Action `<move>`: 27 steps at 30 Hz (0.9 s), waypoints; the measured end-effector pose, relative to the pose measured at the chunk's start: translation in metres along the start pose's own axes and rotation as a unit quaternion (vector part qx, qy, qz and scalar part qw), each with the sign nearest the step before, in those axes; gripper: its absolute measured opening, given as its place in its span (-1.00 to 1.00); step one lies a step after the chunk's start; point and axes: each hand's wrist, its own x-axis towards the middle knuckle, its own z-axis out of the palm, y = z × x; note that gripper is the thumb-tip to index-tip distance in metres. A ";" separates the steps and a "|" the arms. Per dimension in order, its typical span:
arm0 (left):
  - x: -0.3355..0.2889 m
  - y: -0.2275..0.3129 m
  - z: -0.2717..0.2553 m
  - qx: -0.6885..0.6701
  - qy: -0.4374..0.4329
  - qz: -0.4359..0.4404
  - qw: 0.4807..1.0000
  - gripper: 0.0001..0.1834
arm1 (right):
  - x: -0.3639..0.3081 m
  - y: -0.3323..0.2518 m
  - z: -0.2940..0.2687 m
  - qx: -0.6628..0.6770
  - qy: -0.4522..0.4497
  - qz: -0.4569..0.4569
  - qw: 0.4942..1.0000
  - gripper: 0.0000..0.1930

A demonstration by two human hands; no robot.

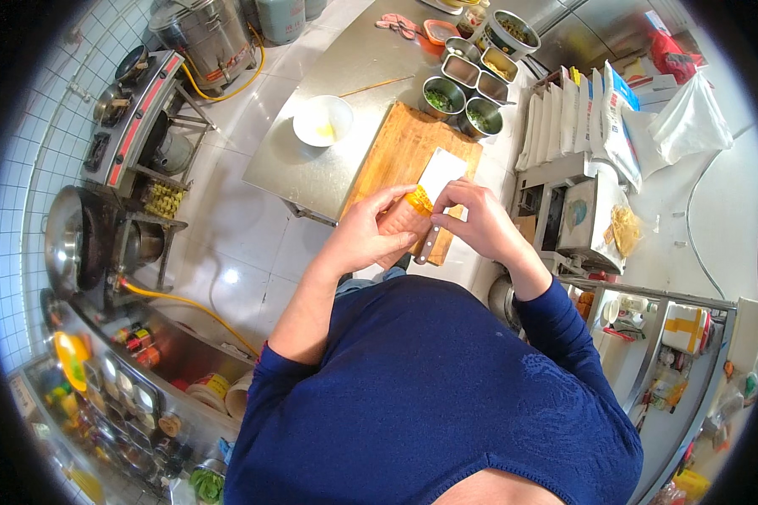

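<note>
My left hand (366,231) is closed round a pinkish packet with a bright yellow-orange end (419,199); its contents cannot be made out. Against the packet's right side, the fingers of my right hand (478,217) pinch together near its yellow end. Both hands are above the near part of a wooden cutting board (386,156). On that board lies a cleaver (440,171), its wide blade pointing away and its brown handle toward me, partly behind my right fingers. To the left of the board stands a white bowl (301,123) with something yellowish in it.
A chopstick (379,86) lies on the steel table (271,160) behind the bowl. Metal containers of chopped greens (444,97) stand at the board's far right corner. Pink-handled scissors (398,26) rest farther back. A gas stove (143,109) is at left, stacked white sacks (564,118) at right.
</note>
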 end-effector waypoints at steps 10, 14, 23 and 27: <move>0.005 -0.008 -0.001 0.017 0.018 0.000 1.000 -0.16 | 0.002 0.003 0.008 -0.009 0.044 -0.052 0.998 -0.82; 0.004 -0.006 -0.003 0.078 0.012 0.006 0.997 -0.18 | 0.003 0.008 0.002 -0.035 -0.005 -0.052 0.998 -0.81; 0.001 -0.014 -0.006 0.046 -0.011 0.003 0.999 -0.20 | -0.001 0.006 0.015 -0.040 0.018 -0.115 0.992 -0.85; 0.003 -0.020 -0.010 0.001 -0.048 -0.001 0.999 -0.20 | -0.002 0.010 0.019 0.016 0.006 -0.087 0.996 -0.86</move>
